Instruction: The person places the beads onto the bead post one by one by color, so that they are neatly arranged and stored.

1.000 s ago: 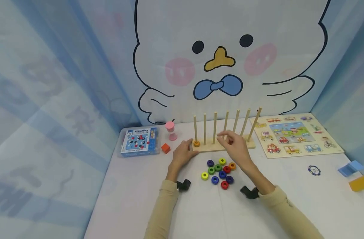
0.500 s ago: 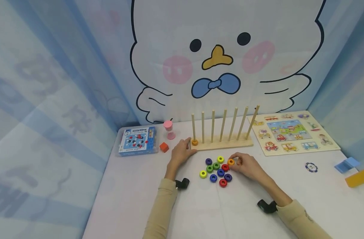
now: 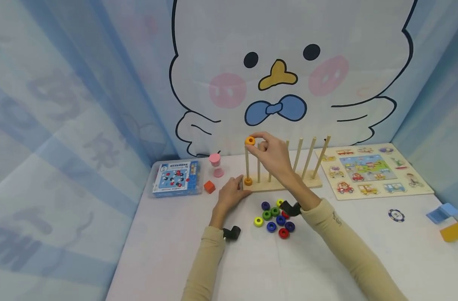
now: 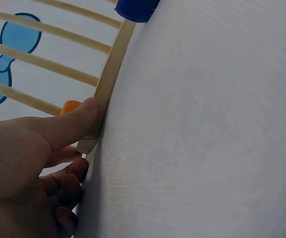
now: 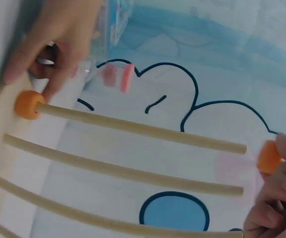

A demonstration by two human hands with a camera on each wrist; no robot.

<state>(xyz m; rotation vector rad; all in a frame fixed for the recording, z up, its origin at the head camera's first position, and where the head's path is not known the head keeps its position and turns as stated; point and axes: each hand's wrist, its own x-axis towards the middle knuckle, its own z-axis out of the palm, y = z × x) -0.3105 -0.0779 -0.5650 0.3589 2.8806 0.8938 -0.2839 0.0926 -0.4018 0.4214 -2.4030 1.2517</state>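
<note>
A wooden peg stand [image 3: 266, 186] with several upright pegs stands along the back of the table. One orange ring [image 5: 28, 104] sits at the foot of its leftmost peg. My left hand [image 3: 230, 195] grips the left end of the base, thumb along the front edge in the left wrist view. Between thumb and finger, my right hand [image 3: 274, 155] pinches a second orange ring [image 5: 269, 157], level with the tip of that leftmost peg. In the head view this ring overlaps the peg's top; the right wrist view shows it just past the tip.
Several coloured rings [image 3: 271, 230] lie loose in front of the stand, partly under the right forearm. To the left are a boxed set [image 3: 174, 179], a pink hourglass [image 3: 215, 159] and an orange-red cube [image 3: 209, 187]. A picture puzzle board [image 3: 413, 191], chip [image 3: 396, 215] and yellow block [image 3: 454, 230] lie right.
My right hand went down to the loose rings, took hold of an orange one and lifted it up and left to the leftmost peg's tip. The left hand stays on the base.
</note>
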